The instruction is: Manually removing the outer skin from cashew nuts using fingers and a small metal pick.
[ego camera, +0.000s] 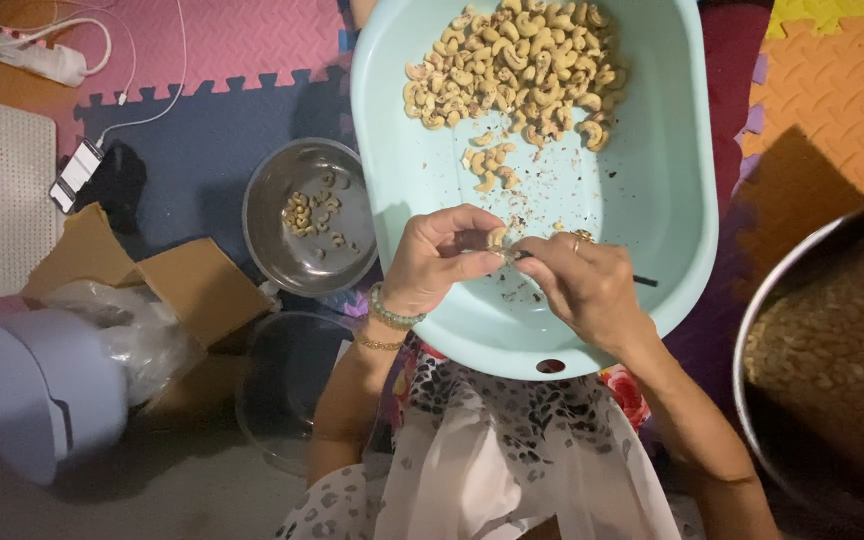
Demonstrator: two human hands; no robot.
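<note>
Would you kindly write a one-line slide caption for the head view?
Left hand pinches a cashew while the right hand works it with a thin dark tool over a pale green tub.

Two hands, left hand (439,262) and right hand (584,287), over one pale green tub (672,200) at centre. One heap of cashew kernels (517,65), too many to count, at its far end. One steel bowl (277,245) left; one large steel pot (752,330) right. One glass bowl (287,385) near left. Two cardboard pieces (197,285) further left. One phone (76,175) far left.
</note>
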